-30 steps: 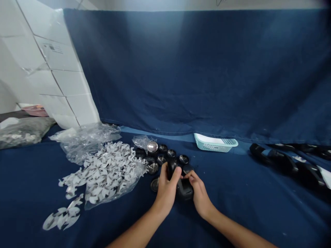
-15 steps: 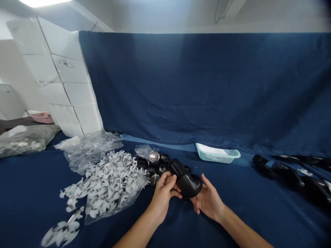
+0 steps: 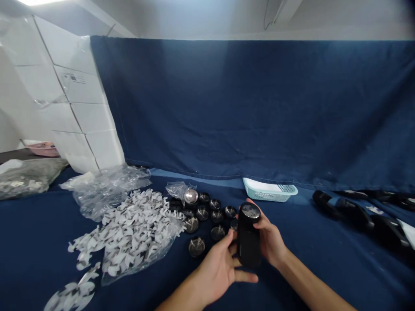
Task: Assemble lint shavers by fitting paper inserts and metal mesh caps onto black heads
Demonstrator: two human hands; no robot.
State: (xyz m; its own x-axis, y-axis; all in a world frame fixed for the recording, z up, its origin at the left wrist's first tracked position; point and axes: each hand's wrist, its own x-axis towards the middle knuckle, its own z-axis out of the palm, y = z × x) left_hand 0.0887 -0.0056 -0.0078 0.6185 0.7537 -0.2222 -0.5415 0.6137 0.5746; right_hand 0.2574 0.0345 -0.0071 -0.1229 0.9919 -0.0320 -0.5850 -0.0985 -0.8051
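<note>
A black device (image 3: 249, 244) with a round metallic mesh head stands roughly upright between my hands. My right hand (image 3: 270, 239) wraps round its upper right side, fingers behind it and thumb just under the head. Against the device's left side lies my left hand (image 3: 223, 268), palm turned up, its fingers spread and partly hidden behind the device. Left of the hands, several round dark metallic heads (image 3: 196, 247) rest on the blue cloth. One brighter perforated head (image 3: 191, 196) sits at their back, beside a small clear bag (image 3: 177, 189).
A heap of small grey-white pieces (image 3: 129, 229) lies on plastic at left, with clear bags (image 3: 106, 185) behind. White boxes (image 3: 97, 112) are stacked at the back left. A light-blue basket (image 3: 270, 194) stands behind my hands; black devices (image 3: 356, 216) lie at right.
The device has turned from tilted to upright, its mesh head now showing. My right hand has closed round it, while my left hand has loosened and spread. More round heads are uncovered.
</note>
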